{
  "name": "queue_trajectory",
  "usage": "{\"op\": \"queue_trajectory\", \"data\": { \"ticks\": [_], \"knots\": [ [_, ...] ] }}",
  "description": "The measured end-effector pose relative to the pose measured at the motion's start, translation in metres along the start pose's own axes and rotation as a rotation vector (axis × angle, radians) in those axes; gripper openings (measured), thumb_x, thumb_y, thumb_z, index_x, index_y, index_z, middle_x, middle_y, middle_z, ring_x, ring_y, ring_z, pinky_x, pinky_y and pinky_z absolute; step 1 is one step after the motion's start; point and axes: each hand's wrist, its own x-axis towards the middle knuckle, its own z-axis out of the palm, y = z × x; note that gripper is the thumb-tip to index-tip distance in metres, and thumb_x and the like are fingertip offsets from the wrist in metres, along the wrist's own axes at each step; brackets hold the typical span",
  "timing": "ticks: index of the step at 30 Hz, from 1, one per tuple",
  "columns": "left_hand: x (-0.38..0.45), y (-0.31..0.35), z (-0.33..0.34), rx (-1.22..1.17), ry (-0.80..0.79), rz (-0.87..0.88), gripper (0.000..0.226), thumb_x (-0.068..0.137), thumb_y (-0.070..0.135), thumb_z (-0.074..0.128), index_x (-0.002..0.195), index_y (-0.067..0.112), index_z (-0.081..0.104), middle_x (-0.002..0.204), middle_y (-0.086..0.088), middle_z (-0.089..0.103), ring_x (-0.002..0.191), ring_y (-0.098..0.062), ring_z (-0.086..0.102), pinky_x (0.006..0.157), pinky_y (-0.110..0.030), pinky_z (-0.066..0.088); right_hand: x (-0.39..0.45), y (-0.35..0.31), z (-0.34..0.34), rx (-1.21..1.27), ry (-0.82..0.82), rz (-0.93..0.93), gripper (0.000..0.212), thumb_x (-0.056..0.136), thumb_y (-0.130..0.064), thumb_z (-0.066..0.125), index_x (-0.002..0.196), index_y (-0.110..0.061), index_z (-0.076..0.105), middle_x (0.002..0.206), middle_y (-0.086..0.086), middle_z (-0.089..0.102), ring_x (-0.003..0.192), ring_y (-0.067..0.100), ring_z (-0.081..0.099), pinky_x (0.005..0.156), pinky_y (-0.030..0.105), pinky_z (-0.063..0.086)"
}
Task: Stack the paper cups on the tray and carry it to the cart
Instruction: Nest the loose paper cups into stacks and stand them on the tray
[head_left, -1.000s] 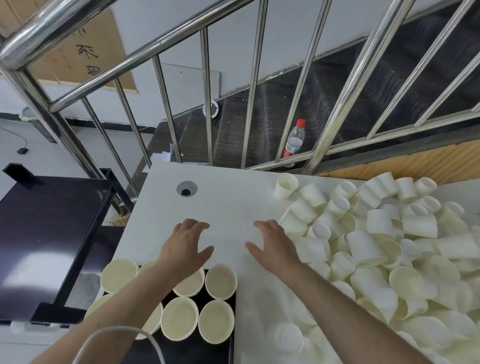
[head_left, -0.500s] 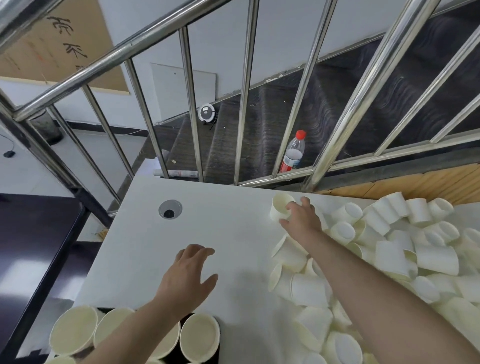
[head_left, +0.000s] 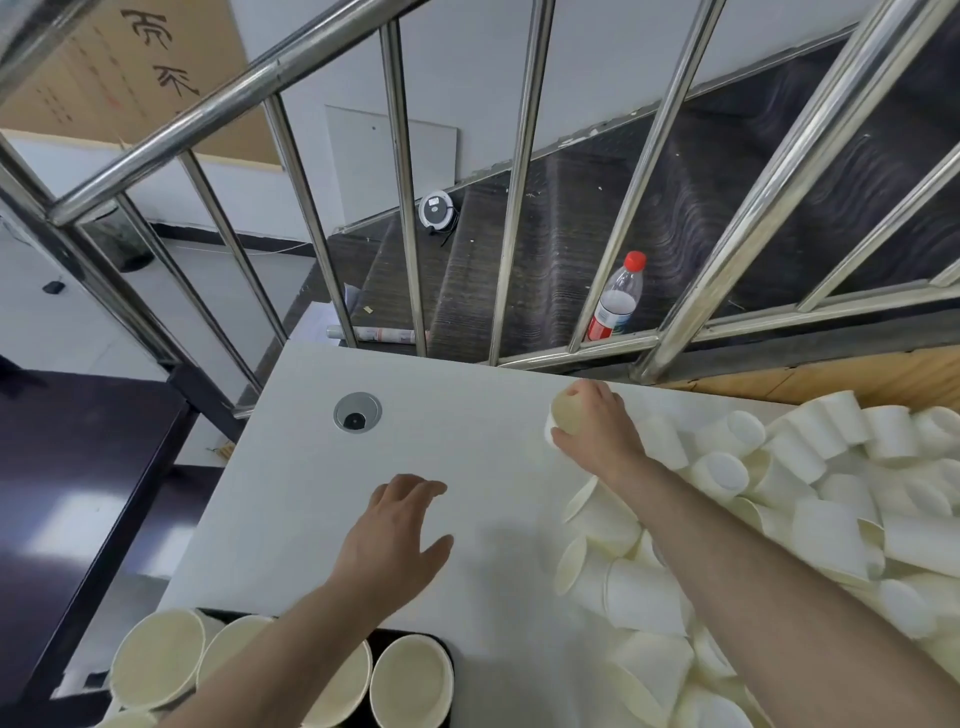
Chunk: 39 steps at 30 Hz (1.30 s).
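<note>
A paper cup (head_left: 563, 423) is being gripped by the right hand (head_left: 597, 431) at the far edge of the cup pile (head_left: 779, 519) on the white table (head_left: 441, 415). The left hand (head_left: 395, 540) is being held above the table with fingers spread, gripping nothing, beside upright cups (head_left: 410, 680) on the black tray (head_left: 447, 654).

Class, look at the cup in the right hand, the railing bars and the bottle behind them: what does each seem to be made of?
Cup held by the right hand: likely paper, matte cream, thin rolled rim.
Railing bars: probably polished steel, with mirror-like streaked highlights.
Bottle: seemingly clear plastic, see-through body, red cap, printed label.
</note>
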Motion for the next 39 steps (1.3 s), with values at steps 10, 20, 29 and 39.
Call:
{"op": "queue_trajectory", "data": {
  "ticks": [10, 20, 29, 39],
  "knots": [
    [-0.008, -0.012, 0.006, 0.095, -0.154, -0.093, 0.079, 0.083, 0.034, 0.063, 0.147, 0.026, 0.018, 0.141, 0.008, 0.031, 0.13, -0.014, 0.032, 0.091, -0.027, 0.045, -0.109, -0.062, 0.037, 0.076, -0.327, -0.371, 0.086, 0.08, -0.036, 0.073, 0.149, -0.028, 0.022, 0.149, -0.007, 0.032, 0.135, 0.015, 0.029, 0.102, 0.038, 0.042],
    [-0.018, -0.021, 0.003, 0.12, -0.205, -0.115, 0.078, 0.082, 0.029, 0.064, 0.147, 0.025, 0.022, 0.142, 0.006, 0.033, 0.13, -0.015, 0.034, 0.093, -0.027, 0.044, -0.132, -0.077, 0.058, -0.009, -0.415, -0.41, 0.091, 0.08, -0.028, 0.075, 0.152, -0.022, 0.019, 0.152, -0.001, 0.027, 0.139, 0.02, 0.026, 0.103, 0.04, 0.041],
    [-0.016, -0.01, 0.001, 0.131, -0.192, -0.059, 0.075, 0.083, 0.031, 0.062, 0.146, 0.027, 0.022, 0.142, 0.006, 0.032, 0.131, -0.016, 0.033, 0.092, -0.027, 0.045, -0.153, -0.013, -0.001, -0.131, -0.187, -0.223, 0.076, 0.081, -0.047, 0.069, 0.145, -0.027, 0.034, 0.148, -0.001, 0.028, 0.138, 0.018, 0.029, 0.109, 0.031, 0.031],
    [-0.014, 0.012, 0.009, 0.173, -0.232, 0.056, 0.083, 0.078, 0.038, 0.066, 0.146, 0.029, 0.02, 0.15, 0.008, 0.019, 0.135, -0.017, 0.026, 0.092, -0.029, 0.045, -0.189, 0.052, -0.029, -0.251, -0.244, 0.057, 0.068, 0.082, -0.042, 0.069, 0.141, -0.028, 0.038, 0.134, -0.003, 0.032, 0.127, 0.017, 0.038, 0.097, 0.026, 0.043]
  ]
}}
